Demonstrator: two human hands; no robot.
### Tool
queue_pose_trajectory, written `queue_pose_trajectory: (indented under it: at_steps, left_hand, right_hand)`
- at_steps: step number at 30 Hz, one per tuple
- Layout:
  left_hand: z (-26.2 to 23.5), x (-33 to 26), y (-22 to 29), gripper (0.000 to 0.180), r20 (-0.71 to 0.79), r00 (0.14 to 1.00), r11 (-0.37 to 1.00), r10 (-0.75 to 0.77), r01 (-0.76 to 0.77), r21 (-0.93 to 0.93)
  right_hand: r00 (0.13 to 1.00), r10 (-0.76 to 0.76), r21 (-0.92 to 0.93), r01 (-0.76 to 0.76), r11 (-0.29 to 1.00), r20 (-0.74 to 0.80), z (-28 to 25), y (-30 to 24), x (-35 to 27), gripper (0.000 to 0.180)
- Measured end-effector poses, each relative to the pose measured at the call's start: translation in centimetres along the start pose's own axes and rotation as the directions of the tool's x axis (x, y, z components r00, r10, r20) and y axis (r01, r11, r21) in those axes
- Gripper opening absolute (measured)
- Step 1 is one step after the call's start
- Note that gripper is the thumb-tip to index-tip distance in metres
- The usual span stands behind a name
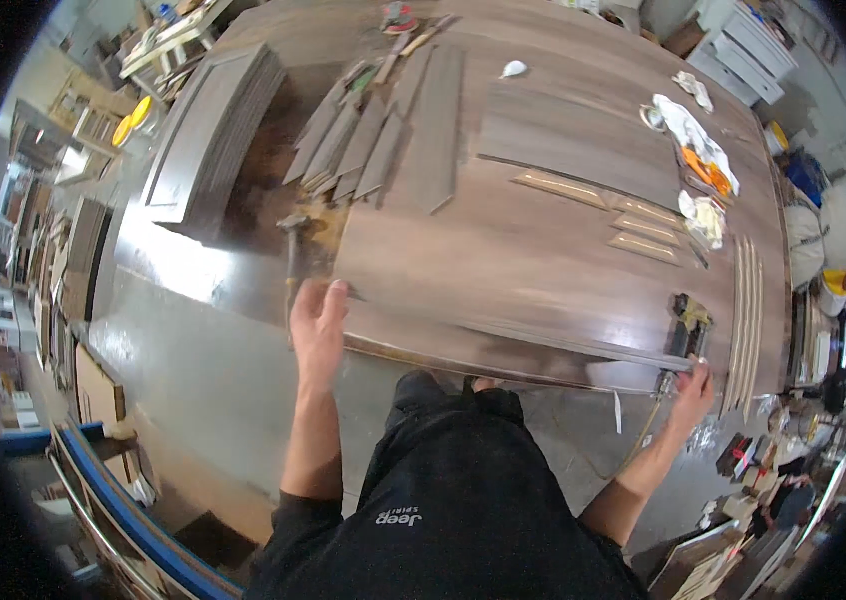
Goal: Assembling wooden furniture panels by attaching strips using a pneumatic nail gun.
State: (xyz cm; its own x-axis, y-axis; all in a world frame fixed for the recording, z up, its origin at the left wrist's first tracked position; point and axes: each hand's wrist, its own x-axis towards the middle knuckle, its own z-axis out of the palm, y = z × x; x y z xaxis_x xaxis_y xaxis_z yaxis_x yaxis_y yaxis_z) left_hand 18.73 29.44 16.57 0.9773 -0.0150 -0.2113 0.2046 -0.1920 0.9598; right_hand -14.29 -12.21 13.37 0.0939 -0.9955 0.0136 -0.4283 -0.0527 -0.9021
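As you stand at the near edge of the bench (423, 240), a long grey strip (583, 347) lies lengthwise before you, spanning the gap between your hands. Your right hand (695, 388) grasps its right end, fingers closed on the wood; your left hand (320, 318) is curled at the other end, though you cannot tell from this view whether its fingers grip. Just beyond your right fingers rests a yellow-and-black nail gun (688, 325), with a bundle of narrow strips (743, 320) to its right. Near your left hand lies a hammer (292, 250), head pointing away from you. Farther back, short angled pieces (643, 240) sit along a wide grey panel (573, 140), with a white cloth (685, 130) and something orange (708, 172) to the right. To the left are loose grey slats (363, 150) and a stack of framed panels (208, 140). A red tool (399, 17) sits toward the far edge.
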Motion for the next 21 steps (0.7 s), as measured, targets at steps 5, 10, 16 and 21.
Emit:
queue_pose_trajectory:
  at_steps: [5, 10, 16, 21]
  left_hand:
    - [-1.1, 0.4, -1.0, 0.031, -0.016, 0.998, 0.993, 0.055, -0.053, 0.108]
    - [-2.2, 1.5, -3.3, 0.041, 0.096, 0.995, 1.0, -0.022, 0.02, 0.023]
    - [-5.2, 2.3, -9.4, 0.058, 0.496, 0.844, 0.979, -0.204, 0.181, 0.093]
    - [-3.8, 0.6, -10.9, 0.063, 0.55, 0.746, 0.925, -0.375, 0.34, 0.169]
  right_hand:
    - [0.997, -0.004, -0.123, -0.007, 0.992, -0.083, -0.3, -0.9, -1.5, 0.049]
    - [0.976, 0.151, 0.147, -0.128, 0.981, -0.155, 1.2, 0.1, -3.6, 0.056]
    - [0.931, 0.263, 0.79, -0.355, 0.5, 0.252, 4.6, 0.5, -13.7, 0.064]
    - [0.847, 0.379, 0.533, -0.529, 0.66, 0.372, 2.0, 3.0, -17.5, 0.061]
